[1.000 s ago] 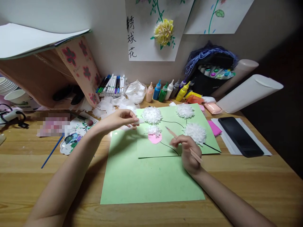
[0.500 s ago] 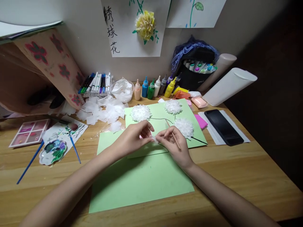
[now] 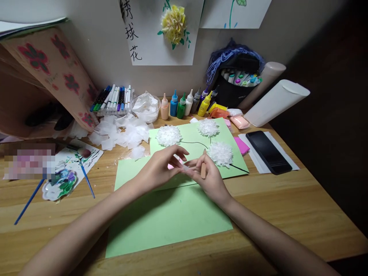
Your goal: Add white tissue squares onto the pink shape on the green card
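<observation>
My left hand [image 3: 159, 166] and my right hand [image 3: 212, 178] meet fingertip to fingertip over the green card. Pinched between them is a small piece of white tissue paper [image 3: 186, 168], partly covered by the fingers. A flat wooden stick [image 3: 203, 170] is tucked in the fingers of my right hand. Behind the left fingers shows a bit of something pink [image 3: 174, 163]. Three white paper flowers [image 3: 169, 135] [image 3: 208, 127] [image 3: 220, 154] lie on the upper green card [image 3: 186, 134], joined by black lines. A larger green sheet [image 3: 169, 222] lies beneath.
Loose white tissue squares [image 3: 126, 130] spread at the back left, beside a clear bowl [image 3: 145, 107] of tissue. Paint bottles [image 3: 181, 105] line the wall. A phone [image 3: 268, 152] lies right; a palette [image 3: 59, 184] and brushes [image 3: 87, 176] lie left.
The wooden stick in my right hand has turned, its broad end now facing me. Both hands remain together at the white paper. The whole view has shifted slightly.
</observation>
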`<state>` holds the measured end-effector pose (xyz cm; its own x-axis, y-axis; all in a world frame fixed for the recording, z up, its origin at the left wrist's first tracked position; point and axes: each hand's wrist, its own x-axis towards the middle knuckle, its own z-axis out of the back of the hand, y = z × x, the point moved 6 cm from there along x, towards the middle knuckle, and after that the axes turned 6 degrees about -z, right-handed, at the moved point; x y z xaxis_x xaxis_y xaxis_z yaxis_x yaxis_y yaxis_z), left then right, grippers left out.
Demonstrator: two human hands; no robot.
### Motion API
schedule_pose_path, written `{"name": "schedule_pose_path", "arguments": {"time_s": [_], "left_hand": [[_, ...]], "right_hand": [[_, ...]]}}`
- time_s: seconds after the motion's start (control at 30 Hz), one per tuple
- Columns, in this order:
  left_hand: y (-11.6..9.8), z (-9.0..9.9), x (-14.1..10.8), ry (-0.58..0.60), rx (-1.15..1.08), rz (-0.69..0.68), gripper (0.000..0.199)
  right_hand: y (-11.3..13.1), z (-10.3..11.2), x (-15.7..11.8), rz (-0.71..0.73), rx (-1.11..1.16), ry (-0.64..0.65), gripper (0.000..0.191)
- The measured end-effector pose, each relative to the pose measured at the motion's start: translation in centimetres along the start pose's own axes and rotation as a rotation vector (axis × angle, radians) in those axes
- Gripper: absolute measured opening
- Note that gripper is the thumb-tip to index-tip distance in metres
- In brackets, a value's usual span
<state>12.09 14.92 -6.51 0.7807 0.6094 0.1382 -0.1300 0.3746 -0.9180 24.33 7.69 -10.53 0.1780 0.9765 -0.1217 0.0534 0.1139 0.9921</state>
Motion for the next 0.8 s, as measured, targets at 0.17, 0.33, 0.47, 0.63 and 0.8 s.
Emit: {"name": "schedule_pose_path", "arguments": {"time_s": [0.17, 0.33, 0.47, 0.63, 0.8], "left_hand": [[-0.3, 0.0, -0.2, 0.050, 0.050, -0.020, 0.028], [0.6, -0.1, -0.3, 0.080, -0.044, 0.091, 0.033], [1.9, -0.4, -0.2, 0.045, -0.147, 0.185, 0.025], [3.0, -0.6, -0.2, -0.119, -0.049, 0.258, 0.015], [2.3, -0.9, 0.1, -0.198, 0.252, 0.179, 0.018]], "right_hand": [[0.2, -0.1, -0.2, -0.018, -0.036, 0.037, 0.040], [0.7, 0.4, -0.3, 0.101, -0.078, -0.004, 0.038], [0.3, 0.5, -0.1, 0.138, -0.153, -0.050, 0.035], [0.8, 1.3, 0.1, 0.327, -0.429, -0.178, 0.020], [2.5, 2.0, -0.8, 0.546, -0.553, -0.125, 0.030]]}}
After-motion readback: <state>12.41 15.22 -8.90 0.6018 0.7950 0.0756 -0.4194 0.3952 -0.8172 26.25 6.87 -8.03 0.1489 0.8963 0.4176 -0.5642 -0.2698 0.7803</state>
